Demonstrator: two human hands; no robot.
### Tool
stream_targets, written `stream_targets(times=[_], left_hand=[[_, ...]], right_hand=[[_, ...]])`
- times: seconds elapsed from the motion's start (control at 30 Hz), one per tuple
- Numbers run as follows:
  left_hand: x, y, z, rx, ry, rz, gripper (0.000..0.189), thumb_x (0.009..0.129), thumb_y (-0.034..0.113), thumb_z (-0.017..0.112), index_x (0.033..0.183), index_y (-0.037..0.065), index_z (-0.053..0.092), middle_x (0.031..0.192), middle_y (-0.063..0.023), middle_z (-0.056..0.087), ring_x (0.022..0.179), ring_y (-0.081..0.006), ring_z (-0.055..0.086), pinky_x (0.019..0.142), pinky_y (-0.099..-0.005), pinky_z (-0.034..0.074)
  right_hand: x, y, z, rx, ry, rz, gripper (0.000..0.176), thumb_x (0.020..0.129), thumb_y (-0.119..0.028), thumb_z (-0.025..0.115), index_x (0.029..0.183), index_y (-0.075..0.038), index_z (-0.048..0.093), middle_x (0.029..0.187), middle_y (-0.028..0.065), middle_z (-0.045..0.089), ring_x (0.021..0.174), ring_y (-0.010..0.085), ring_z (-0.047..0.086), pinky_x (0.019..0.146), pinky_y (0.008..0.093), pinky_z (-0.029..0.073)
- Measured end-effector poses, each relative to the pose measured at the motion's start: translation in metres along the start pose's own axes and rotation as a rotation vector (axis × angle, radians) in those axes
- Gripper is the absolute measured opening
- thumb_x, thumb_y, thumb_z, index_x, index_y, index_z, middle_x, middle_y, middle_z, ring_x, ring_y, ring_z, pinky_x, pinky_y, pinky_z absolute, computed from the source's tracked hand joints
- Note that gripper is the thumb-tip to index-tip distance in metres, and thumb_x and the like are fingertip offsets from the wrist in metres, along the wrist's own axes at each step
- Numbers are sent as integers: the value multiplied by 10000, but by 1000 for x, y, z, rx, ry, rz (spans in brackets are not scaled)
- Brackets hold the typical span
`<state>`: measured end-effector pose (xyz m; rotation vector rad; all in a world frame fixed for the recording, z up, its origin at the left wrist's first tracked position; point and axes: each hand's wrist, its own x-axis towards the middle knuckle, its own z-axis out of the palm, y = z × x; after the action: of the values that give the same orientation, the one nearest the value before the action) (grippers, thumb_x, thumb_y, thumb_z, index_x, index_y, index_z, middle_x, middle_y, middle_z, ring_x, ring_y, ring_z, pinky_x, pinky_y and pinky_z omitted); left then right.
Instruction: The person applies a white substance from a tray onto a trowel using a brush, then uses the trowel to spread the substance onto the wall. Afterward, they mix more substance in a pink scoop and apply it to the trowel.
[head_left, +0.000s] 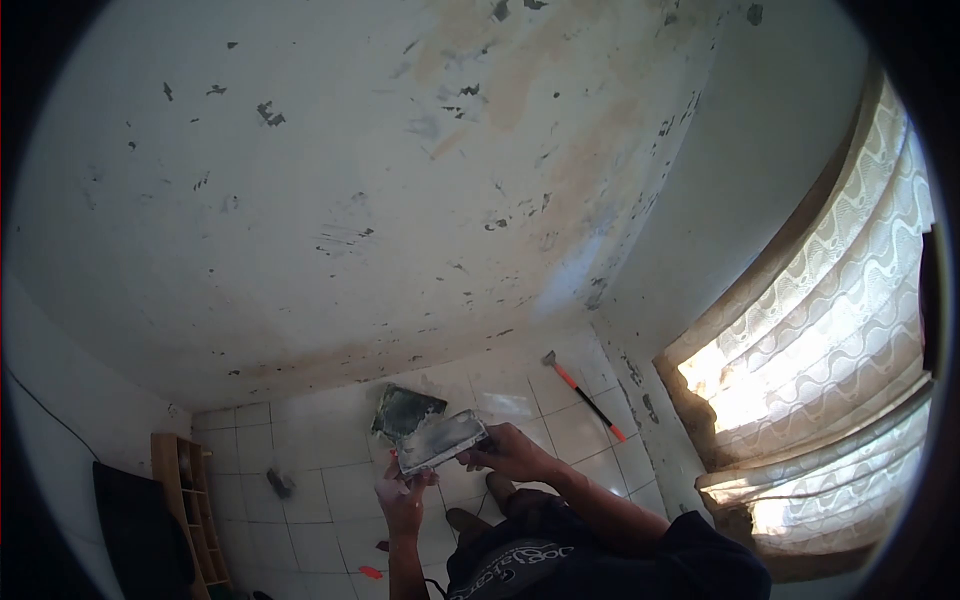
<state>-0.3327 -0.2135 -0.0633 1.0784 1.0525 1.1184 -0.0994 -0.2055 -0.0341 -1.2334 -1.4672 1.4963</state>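
Note:
A flat, grey rectangular plastering trowel (440, 442), smeared with white along its edge, is held up in front of my body. My right hand (512, 454) is closed around its dark right end. At the lower left corner, my left hand (402, 500) has its fingers closed on the edge, and a small orange bit shows beside them that I cannot make out. Just beyond the trowel lies a dark square tray (412, 405) with pale, rough residue on its rim, partly covered by the trowel.
A hammer (585, 397) with an orange and black handle lies on the tiled floor (340, 500). Ahead stands a patchy, chipped wall (330, 290). Patterned curtains (810, 340) hang at right. A wooden shelf (190, 510) and a dark screen (140, 525) stand at left.

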Motion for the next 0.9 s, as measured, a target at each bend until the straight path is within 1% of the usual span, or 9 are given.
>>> stream_targets(times=[0.07,0.2,0.27,0.4,0.5,0.6,0.67,0.77,0.9], left_hand=[[6,-6,5,-34,37,19,357,901,105,710,1182,-93,615,968,-118,713,795,-163,699,739,-309,575],[11,-8,22,-10,117,-40,366,905,112,709,1190,-96,611,954,-118,711,785,-161,692,732,-304,574],[12,-11,29,9,162,-70,367,901,99,706,1196,-98,611,958,-117,710,771,-161,686,728,-295,570],[16,-25,37,-36,259,-92,354,895,86,702,1192,-88,619,962,-112,711,764,-160,685,712,-293,563],[16,-32,31,42,279,-87,329,905,96,693,1187,-58,624,935,-106,710,744,-162,677,676,-301,562],[15,-36,26,32,356,-125,317,906,93,683,1181,-55,625,929,-99,704,735,-161,668,684,-301,555],[15,-37,18,33,391,-212,322,910,107,683,1187,-48,628,928,-94,701,725,-156,658,689,-302,547],[20,-57,1,14,391,-182,330,918,143,689,1190,-37,634,932,-85,703,720,-149,652,683,-299,539],[32,-70,-22,-34,429,-253,332,931,171,687,1189,-31,639,930,-78,703,723,-147,653,682,-295,542]], right_hand=[[6,6,-7,15,-10,-4,239,974,-178,695,1107,20,685,901,90,742,830,128,698,778,309,561],[17,10,-27,30,-66,13,250,974,-203,702,1081,23,692,885,87,741,807,128,694,761,310,555],[25,13,-36,16,-84,-27,272,957,-229,713,1036,30,692,819,100,721,762,141,675,730,326,546],[41,14,-51,-47,-150,-7,280,946,-238,724,1022,31,702,814,107,724,761,146,674,736,333,547],[56,23,-51,-35,-229,75,283,940,-234,728,1001,42,708,821,117,733,742,163,686,721,342,551],[72,32,-45,-45,-259,31,322,918,-260,747,965,56,710,800,132,734,724,183,703,700,351,554],[84,44,-38,-92,-278,67,376,888,-294,772,938,73,708,780,157,730,715,196,719,690,351,556],[99,58,-26,-185,-274,108,391,857,-306,792,924,71,713,768,175,724,735,212,728,710,354,556],[111,64,-11,-192,-267,93,338,867,-270,770,938,56,718,786,186,727,747,242,733,724,371,556]])
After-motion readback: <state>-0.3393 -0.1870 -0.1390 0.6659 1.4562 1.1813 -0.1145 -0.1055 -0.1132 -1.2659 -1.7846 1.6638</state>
